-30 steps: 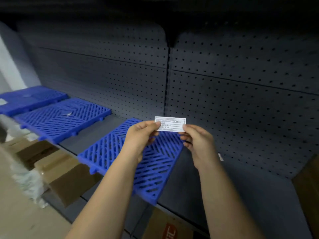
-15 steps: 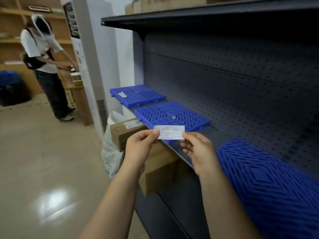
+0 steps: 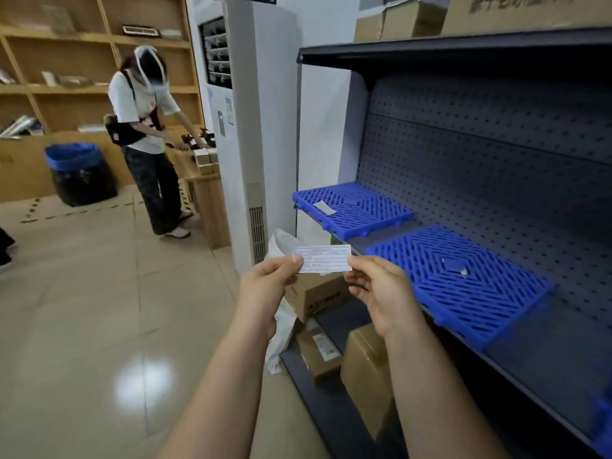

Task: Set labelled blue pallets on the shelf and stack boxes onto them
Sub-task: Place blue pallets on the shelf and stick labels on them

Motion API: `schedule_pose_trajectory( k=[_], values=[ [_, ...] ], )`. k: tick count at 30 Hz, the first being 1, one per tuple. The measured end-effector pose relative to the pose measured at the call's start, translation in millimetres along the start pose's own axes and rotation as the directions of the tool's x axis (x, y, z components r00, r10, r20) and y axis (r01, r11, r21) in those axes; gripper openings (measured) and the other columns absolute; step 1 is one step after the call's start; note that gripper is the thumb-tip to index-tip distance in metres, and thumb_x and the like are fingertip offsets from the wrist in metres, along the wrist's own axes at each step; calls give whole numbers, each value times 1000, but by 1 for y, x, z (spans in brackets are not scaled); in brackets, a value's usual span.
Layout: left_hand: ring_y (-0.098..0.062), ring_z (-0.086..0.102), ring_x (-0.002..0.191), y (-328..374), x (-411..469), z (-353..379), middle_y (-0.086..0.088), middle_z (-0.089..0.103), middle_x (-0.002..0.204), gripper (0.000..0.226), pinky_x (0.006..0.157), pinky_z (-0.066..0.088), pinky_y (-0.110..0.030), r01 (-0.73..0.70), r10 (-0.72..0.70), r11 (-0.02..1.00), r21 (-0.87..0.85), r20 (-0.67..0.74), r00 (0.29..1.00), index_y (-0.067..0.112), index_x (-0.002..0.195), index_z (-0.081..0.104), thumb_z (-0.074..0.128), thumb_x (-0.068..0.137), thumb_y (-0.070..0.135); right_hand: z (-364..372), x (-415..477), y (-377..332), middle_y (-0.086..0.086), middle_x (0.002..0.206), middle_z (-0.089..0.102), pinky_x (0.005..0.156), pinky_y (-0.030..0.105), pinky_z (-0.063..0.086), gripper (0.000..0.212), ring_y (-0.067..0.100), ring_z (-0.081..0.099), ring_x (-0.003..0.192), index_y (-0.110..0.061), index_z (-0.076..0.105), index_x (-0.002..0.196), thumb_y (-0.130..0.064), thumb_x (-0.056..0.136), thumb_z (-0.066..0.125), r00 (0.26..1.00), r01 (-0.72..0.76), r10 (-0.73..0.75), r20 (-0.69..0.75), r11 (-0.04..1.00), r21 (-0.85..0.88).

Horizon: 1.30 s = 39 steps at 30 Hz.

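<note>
Turned leftward, the left hand (image 3: 265, 288) and right hand (image 3: 381, 294) pinch the small white paper label (image 3: 323, 259) by its ends with their fingers; opposing tugs could tear it.

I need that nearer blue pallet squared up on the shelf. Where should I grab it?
Take the nearer blue pallet by its front edge, coming from the aisle. It lies flat on the shelf with the pegboard behind, so likely only that edge is free. The left hand and right hand both pinch the label; free one first.
</note>
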State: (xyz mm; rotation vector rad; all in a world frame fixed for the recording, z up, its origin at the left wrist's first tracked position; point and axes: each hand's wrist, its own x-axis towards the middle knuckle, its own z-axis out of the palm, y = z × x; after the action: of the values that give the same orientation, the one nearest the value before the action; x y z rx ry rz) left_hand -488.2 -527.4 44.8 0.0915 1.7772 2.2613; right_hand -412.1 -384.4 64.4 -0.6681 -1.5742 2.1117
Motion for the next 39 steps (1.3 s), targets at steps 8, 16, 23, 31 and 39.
schedule_pose_trajectory(
  k=[8,16,23,31,39],
  values=[
    [-6,68,65,10,89,21,-2,76,83,11,54,49,-18,47,-45,999,-28,84,995,11,91,73,72,86,21,16,85,-11,4,72,68,63,26,47,6,14,62,71,-10,70,81,-9,86,66,999,37,-37,8,999,2],
    [-12,64,84,19,186,74,2,75,89,13,81,48,-28,20,-31,997,77,149,988,17,89,76,75,82,27,10,182,-28,5,76,69,64,25,48,7,14,64,74,-6,70,88,-12,85,67,981,88,-102,-166,992,-89],
    [-9,69,76,-9,229,135,-2,75,81,11,76,54,-23,-55,6,988,144,317,948,7,88,75,75,83,18,-25,210,-20,0,71,70,62,21,46,6,7,63,66,-9,71,82,-14,85,67,885,122,-180,-430,980,-158],
    [-7,64,62,-71,230,170,4,71,68,11,59,49,-28,-291,20,907,303,661,750,22,76,72,73,87,23,-62,171,24,6,77,67,66,20,48,13,10,59,70,-9,68,76,-15,88,67,605,26,-294,-740,936,-350],
    [-16,53,98,-119,198,183,15,62,88,9,95,28,-36,-813,247,524,255,868,431,30,80,69,70,83,38,-79,121,78,-3,86,64,83,41,37,7,27,50,94,-20,67,79,-23,84,69,271,-436,-630,-728,594,-676]
  ],
)
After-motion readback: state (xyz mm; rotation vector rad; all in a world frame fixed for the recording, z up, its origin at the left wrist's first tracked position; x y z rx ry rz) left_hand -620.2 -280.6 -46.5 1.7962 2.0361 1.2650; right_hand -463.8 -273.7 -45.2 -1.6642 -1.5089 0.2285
